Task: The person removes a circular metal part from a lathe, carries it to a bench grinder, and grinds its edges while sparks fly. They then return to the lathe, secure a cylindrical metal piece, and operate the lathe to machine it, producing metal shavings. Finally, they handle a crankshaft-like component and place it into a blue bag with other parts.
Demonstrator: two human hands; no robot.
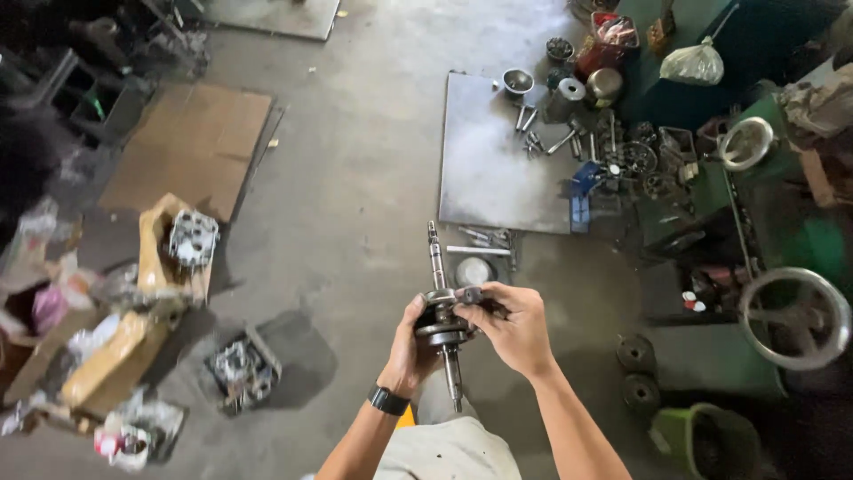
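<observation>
I have a crankshaft [443, 313] held up in front of me over the concrete floor [355, 178], well above it. My left hand [410, 351] has its grip clenched around the round middle weights from the left side; my right hand [508, 327] has its grip closed on the same middle part from the right, fingertips pinching a small dark piece at the top. One thin shaft end sticks up beyond both grips, the other points down toward my lap.

The part looks heavy and oily, I judge, so a slack left grip could let it slide and drop onto the floor or my legs. Right fingers sit close to the weights; if they turn, I could get pinched. A metal sheet [498, 160] lies far ahead of the grips.
</observation>
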